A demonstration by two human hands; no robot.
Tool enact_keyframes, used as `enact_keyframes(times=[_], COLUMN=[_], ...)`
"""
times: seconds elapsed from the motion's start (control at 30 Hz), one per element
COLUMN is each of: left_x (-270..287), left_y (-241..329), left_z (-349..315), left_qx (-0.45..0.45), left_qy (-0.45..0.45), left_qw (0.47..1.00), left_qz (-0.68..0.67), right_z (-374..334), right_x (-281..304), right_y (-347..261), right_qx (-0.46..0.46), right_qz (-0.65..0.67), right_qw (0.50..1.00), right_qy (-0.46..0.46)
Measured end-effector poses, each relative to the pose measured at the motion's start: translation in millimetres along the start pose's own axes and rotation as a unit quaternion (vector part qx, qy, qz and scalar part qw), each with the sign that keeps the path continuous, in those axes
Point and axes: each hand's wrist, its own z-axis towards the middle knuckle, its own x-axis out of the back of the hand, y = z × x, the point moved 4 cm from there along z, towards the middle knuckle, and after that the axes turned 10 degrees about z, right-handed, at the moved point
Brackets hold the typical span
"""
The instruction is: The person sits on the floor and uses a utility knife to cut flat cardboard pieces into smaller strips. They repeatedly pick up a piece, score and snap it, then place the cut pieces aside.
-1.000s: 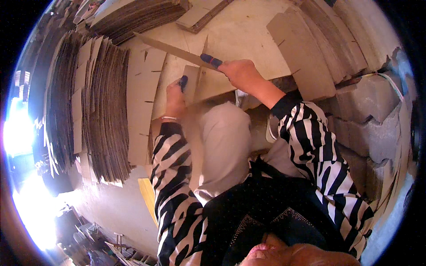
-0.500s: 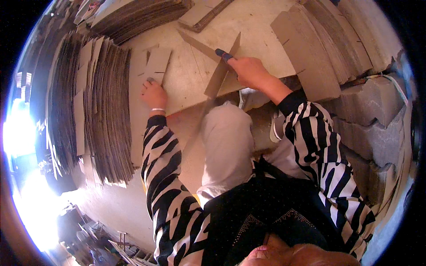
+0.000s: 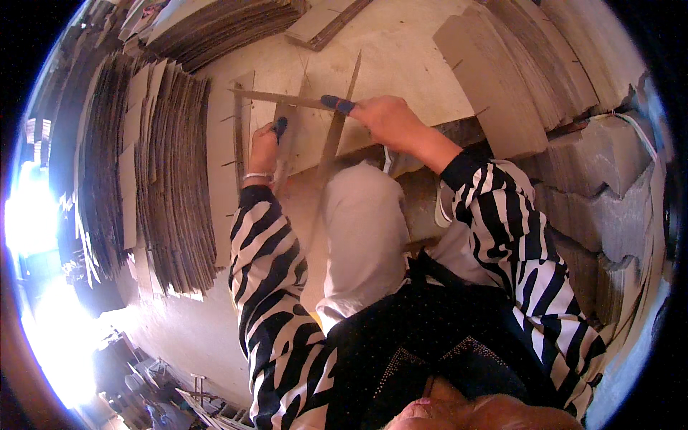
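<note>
My right hand (image 3: 390, 118), with a dark cover on one digit, pinches a cardboard strip (image 3: 279, 98) that lies nearly crosswise, its far end reaching left. A second cardboard strip, seen edge-on (image 3: 341, 115), crosses it just left of my right fingers and slants down toward my knee. My left hand (image 3: 264, 149), its thumb also covered in dark material, is closed on an upright, blurred cardboard strip (image 3: 290, 136) below the crosswise one. Left of that hand stands another narrow cardboard strip (image 3: 239, 136), its edge carrying short slits. Whether my left fingers touch this one is hidden.
A pale work board (image 3: 401, 61) lies under the strips. Tall cardboard stacks (image 3: 172, 165) line the left, with another stack (image 3: 229, 32) at the far left and slotted sheets (image 3: 494, 86) at the right. A small strip bundle (image 3: 326, 25) lies at the far edge. Below is my knee (image 3: 364, 229).
My right hand has moved left, swinging its strip from a slant to nearly crosswise. My left hand has turned and raised a strip that lay flat on the board.
</note>
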Motion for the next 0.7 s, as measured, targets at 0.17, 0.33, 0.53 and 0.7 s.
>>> enact_keyframes(times=[0.17, 0.33, 0.53, 0.7], left_x=[11, 17, 37, 59], left_y=[-8, 50, 123, 111], left_z=[2, -17, -56, -125], left_qx=[0.084, 0.001, -0.054, -0.159], left_qy=[-0.038, -0.131, -0.152, -0.069], left_qw=[0.986, 0.988, 0.982, 0.973], left_qz=[-0.137, -0.076, 0.094, 0.151], right_z=[3, 2, 17, 0], right_x=[-2, -2, 26, 52], right_y=[0, 17, 51, 79], right_qx=[-0.026, -0.089, -0.183, -0.256], right_qz=[-0.012, -0.042, -0.032, 0.007], right_qw=[0.999, 0.994, 0.983, 0.967], right_qy=[-0.032, -0.053, 0.010, 0.003])
